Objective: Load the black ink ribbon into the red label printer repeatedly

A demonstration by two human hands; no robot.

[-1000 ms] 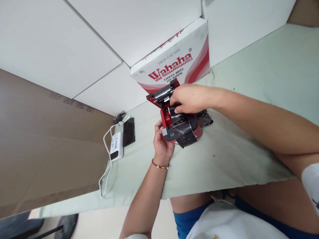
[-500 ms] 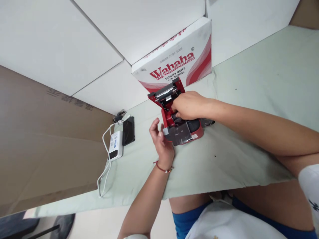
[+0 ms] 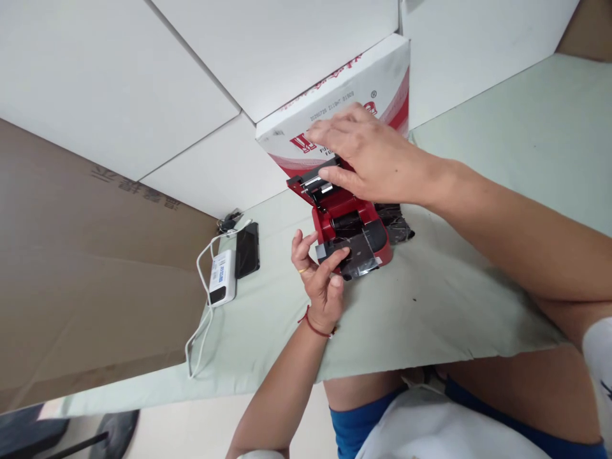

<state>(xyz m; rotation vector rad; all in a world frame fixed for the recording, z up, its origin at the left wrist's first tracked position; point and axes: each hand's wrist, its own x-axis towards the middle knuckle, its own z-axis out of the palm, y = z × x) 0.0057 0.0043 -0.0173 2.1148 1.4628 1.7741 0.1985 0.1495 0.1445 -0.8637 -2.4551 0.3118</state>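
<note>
A small red and black machine (image 3: 386, 256) sits on the cloth-covered table with its hinged lid (image 3: 306, 180) raised; inside the body shows a dark roller (image 3: 347, 220). Dark, see-through film (image 3: 359, 254) lies across its front and hangs over the near edge. My left hand (image 3: 321, 280) is at the machine's left front corner, fingers apart, with the index fingertip on the film. Above the raised lid is my right hand (image 3: 370, 150), its fingers stretched out and holding nothing. It hides part of the lid, and I cannot tell whether the thumb touches it.
A white and red water carton (image 3: 287, 137) stands behind the machine against white panels. To the left lie a black phone (image 3: 247, 250) and a white power bank (image 3: 223, 277) with a white cable. A large brown cardboard box (image 3: 105, 280) borders the left side. Crumpled dark film (image 3: 396, 224) lies right of the machine.
My right hand has come out of the machine and risen over the lid, its fingers opening out. My left index finger has reached rightward onto the film.
</note>
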